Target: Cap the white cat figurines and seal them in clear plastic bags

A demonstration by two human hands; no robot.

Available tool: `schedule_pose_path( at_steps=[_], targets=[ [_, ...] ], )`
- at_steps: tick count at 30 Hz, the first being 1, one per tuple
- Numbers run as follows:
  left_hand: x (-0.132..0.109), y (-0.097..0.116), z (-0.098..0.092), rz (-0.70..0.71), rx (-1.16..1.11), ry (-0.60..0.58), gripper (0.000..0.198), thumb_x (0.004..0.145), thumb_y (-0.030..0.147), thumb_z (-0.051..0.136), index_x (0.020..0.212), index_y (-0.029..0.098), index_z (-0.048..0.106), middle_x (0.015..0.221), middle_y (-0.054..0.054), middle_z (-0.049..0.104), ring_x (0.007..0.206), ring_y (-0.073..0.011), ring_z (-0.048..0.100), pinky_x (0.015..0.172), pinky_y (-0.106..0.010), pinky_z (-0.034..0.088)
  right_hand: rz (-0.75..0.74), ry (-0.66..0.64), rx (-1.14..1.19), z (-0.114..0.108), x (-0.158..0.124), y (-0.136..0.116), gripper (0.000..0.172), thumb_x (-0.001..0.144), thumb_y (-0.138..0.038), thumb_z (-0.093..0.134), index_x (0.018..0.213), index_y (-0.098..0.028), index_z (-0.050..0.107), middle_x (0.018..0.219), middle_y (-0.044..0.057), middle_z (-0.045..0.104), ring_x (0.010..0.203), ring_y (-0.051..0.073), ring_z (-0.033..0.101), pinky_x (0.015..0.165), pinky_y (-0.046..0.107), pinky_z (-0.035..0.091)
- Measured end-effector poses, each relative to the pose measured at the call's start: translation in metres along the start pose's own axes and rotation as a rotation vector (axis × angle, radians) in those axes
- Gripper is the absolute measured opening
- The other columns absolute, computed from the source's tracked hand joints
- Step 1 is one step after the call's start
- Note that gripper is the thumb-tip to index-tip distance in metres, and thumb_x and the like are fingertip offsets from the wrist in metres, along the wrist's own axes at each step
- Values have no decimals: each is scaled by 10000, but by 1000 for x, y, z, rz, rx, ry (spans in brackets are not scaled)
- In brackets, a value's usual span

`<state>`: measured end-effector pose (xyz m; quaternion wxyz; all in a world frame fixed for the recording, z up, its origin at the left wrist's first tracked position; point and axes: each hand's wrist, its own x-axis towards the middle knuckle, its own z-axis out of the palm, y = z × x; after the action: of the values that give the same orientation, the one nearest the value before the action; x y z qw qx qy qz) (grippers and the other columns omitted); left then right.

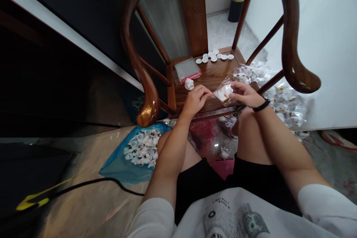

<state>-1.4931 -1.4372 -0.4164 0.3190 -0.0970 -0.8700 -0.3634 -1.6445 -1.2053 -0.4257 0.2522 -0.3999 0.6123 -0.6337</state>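
Between my hands, above the front of the wooden chair seat (214,78), is a clear plastic bag (224,92) with a small white figurine marked in red and gold inside. My right hand (245,95), a black band at its wrist, grips the bag's right side with thumb and fingers. My left hand (197,98) pinches at the bag's left corner. Just beyond the left hand, a white figurine (189,84) stands unwrapped on the seat. Behind it lies a stack of flat clear bags (188,70) with a red edge. Several white round discs (214,59) are spread along the seat's back.
A blue bag (111,165) of loose white figurines lies on the floor at left. Many bagged figurines (290,104) are heaped right of the chair. The curved armrests (292,55) rise on both sides. A black cable (103,180) crosses the floor. A bin (237,6) stands behind.
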Motion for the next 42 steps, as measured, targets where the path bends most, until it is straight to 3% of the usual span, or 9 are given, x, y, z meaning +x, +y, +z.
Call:
schedule_pose_path(
  at_steps=[4,7,10,14,19,28,35,39,42],
  targets=[
    [1,-5,1,-23,85,-32,247,1047,398,626,1196,221,713,1196,-102,745,1177,-235,686,1078,-399,531,-32,33,-139,-9,0,10,555,838,-611,835,1266,-271,741,1212,58,754,1031,259,715,951,415,601],
    [0,-15,-6,-114,235,-46,634,981,436,714,1547,257,493,1558,-144,554,1476,-290,510,1263,-489,398,-134,143,-445,-23,0,13,557,888,-597,765,1334,-264,727,1289,92,702,1134,297,680,1024,468,562],
    [-2,-29,-15,-278,406,-29,722,939,377,745,1590,247,460,1624,-165,454,1541,-319,431,1295,-503,354,-175,241,-814,-37,-2,11,533,928,-519,697,1369,-221,725,1299,144,660,1198,343,631,1073,522,496],
    [-3,-46,-22,-452,565,-73,720,937,373,723,1605,254,482,1721,-149,339,1616,-351,322,1337,-520,273,-77,200,-1228,-51,-1,12,465,951,-361,617,1395,-251,704,1331,148,673,1270,393,544,1068,579,389],
    [-6,-58,-16,-639,620,-257,884,924,386,725,1699,271,317,1818,-101,170,1686,-389,126,1357,-602,165,43,140,-1419,-61,4,23,367,889,-253,632,1236,-273,750,1302,124,685,1272,381,499,1087,595,313],
    [-10,-66,-7,-574,473,-132,725,865,243,769,1545,229,519,1591,-183,492,1476,-394,499,1259,-566,393,214,283,-1439,-53,7,32,389,886,-264,569,1200,-145,765,1371,239,609,1344,455,472,1130,694,324],
    [-12,-70,0,-591,358,-107,832,843,201,796,1598,296,458,1748,-160,285,1558,-435,398,1258,-620,379,97,251,-1372,-30,-7,20,647,836,-329,625,1462,-169,595,1572,217,484,1549,475,291,1217,766,199],
    [-10,-65,6,-601,380,-111,639,844,179,805,1434,252,570,1616,-169,416,1437,-383,530,1221,-555,442,20,282,-1342,-6,-9,3,493,910,-367,590,1354,-160,646,1542,233,480,1521,462,321,1216,694,256],
    [-9,-61,12,-617,372,-113,553,838,118,799,1339,215,588,1424,-156,509,1305,-307,625,1181,-468,478,-80,192,-1305,19,-2,0,372,959,-348,556,1256,-166,688,1482,227,529,1468,437,380,1188,617,306]
  ],
)
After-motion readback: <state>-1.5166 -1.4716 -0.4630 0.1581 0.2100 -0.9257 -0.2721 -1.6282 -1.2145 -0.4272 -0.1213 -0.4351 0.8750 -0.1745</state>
